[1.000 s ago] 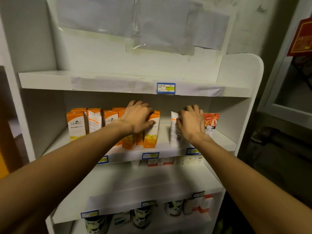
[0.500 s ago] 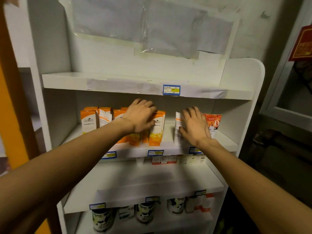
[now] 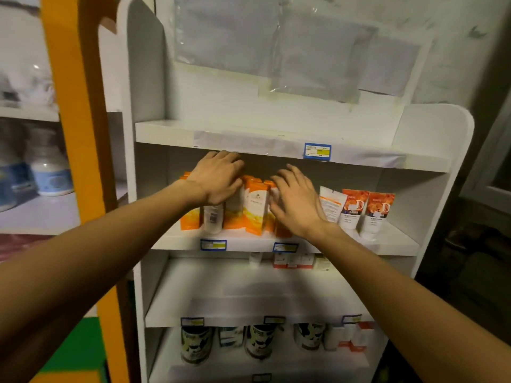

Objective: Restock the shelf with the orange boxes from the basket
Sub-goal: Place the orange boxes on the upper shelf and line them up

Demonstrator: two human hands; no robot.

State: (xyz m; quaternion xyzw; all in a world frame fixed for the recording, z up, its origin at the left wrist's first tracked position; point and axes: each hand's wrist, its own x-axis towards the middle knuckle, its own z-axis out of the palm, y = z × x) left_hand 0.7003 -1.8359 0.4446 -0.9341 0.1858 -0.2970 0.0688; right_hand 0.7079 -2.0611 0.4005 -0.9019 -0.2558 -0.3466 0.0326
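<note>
Biggest risk here imo is a domino situation. The orange boxes [image 3: 253, 205] are tall, narrow cartons standing packed together near the front edge of the middle shelf [image 3: 387, 244], so if either hand shoves sideways too hard, one could tip and go over the lip. A push to the right could also knock into the white-and-orange tubes [image 3: 356, 208] standing just beside the row.

Left hand [image 3: 217, 179] is draped over the tops of the boxes at the left end of the row, fingers curled loosely down the far side, more resting and steadying than gripping. Right hand [image 3: 297, 201] is flat and spread, fingers apart, palm against the right end of the row. Neither hand is actually clamped on a box as far as I can see; together they bracket the group from both sides, looks like squaring it up.

The basket isn't in view, so no idea how many boxes are left.
</note>
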